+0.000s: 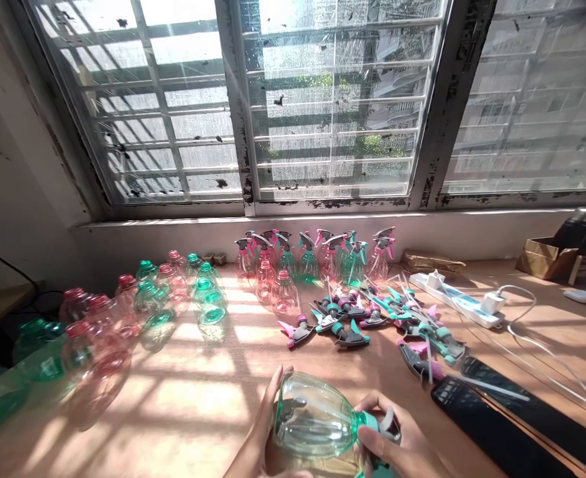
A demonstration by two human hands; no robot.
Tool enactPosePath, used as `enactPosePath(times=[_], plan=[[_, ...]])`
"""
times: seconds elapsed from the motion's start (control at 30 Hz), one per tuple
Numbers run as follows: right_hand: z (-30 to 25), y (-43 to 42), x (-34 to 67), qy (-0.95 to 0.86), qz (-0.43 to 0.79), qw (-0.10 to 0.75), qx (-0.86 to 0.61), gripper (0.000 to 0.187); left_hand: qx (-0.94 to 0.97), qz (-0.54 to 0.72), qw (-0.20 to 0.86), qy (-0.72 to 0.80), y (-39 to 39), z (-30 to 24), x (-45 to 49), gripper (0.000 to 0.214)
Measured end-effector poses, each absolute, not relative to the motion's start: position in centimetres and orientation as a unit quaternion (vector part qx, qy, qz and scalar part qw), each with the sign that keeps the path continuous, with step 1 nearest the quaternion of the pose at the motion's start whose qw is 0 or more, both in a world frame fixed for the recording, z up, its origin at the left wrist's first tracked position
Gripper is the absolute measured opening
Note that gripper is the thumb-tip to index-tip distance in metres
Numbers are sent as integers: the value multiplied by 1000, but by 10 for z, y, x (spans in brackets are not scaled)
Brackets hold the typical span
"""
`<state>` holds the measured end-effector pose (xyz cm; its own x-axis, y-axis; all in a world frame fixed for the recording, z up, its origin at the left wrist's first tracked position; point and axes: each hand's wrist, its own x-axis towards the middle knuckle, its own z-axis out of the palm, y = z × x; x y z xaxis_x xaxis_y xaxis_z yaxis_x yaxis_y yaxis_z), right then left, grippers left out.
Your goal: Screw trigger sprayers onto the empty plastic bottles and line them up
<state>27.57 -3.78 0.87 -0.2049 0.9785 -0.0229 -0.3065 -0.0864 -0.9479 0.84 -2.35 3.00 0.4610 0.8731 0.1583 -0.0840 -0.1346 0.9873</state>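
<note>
A clear green spray bottle [317,415] lies on its side in the air between my hands, low in the view. My left hand [261,428] is wrapped around its bottom end. At the neck, the fingers of my right hand [405,441] close on the trigger sprayer [390,425], whose green collar sits on the bottle's mouth. Part of the sprayer is hidden behind those fingers. Beyond the bottle lies a pile of loose pink, green and grey trigger sprayers [350,335] with thin tubes.
Several open pink bottles [98,312] and green bottles [210,302] stand at the left. Bottles with sprayers [306,255] line the wall under the window. Two dark phones [492,425], a white power strip [454,299] with cables and a cardboard box [546,259] occupy the right.
</note>
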Motion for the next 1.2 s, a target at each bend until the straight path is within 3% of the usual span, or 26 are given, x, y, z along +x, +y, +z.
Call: enactPosePath(times=[0.3,0.5,0.67,0.9,1.03,1.2], plan=[[9,-39,271,-469,608,500,-400,54,609,396,611,315,-32,46,9,94],[12,-39,275,-463,610,503,-402,56,639,418,562,318,-22,33,10,90],[9,-38,274,-462,614,509,-388,51,654,427,546,303,-18,23,7,106],[7,-37,276,-462,623,503,-381,52,629,420,572,318,-26,34,10,98],[10,-38,278,-448,623,503,-397,55,646,439,532,326,-24,33,11,78],[11,-38,277,-452,625,498,-397,54,630,436,562,312,-24,26,10,100]])
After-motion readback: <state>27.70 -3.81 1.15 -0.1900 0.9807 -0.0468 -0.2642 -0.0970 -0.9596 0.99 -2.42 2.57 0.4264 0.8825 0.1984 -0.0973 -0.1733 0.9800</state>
